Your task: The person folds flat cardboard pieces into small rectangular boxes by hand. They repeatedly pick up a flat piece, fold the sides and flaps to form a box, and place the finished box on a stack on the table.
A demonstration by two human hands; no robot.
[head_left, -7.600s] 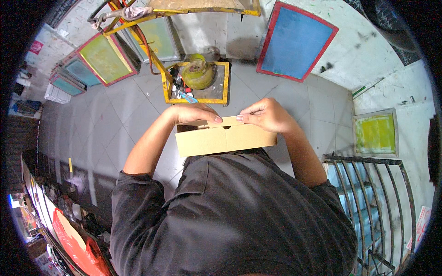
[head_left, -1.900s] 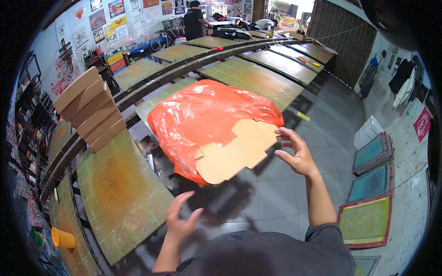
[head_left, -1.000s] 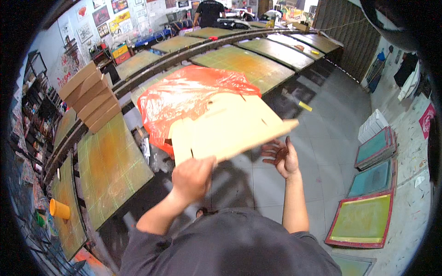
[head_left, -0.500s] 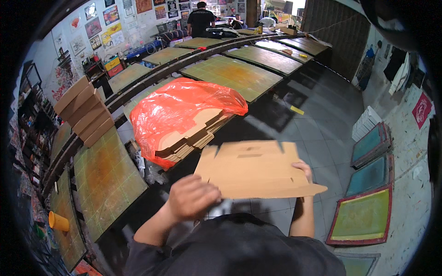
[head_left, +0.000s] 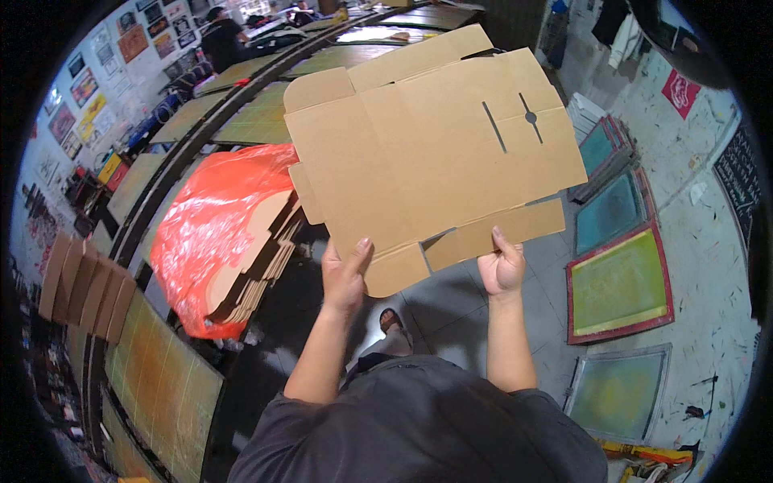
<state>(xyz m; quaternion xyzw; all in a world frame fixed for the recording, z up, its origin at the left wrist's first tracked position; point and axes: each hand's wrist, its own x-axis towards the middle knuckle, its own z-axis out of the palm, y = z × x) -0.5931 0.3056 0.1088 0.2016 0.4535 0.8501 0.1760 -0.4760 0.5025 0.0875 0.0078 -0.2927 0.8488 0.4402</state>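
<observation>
A flat carton blank is being held up in the air by both hands. Its lower edge is being gripped by the left hand and the right hand. A stack of blanks in an orange bag is lying at the bench edge.

Print workshop: framed screens and long printing tables.
</observation>
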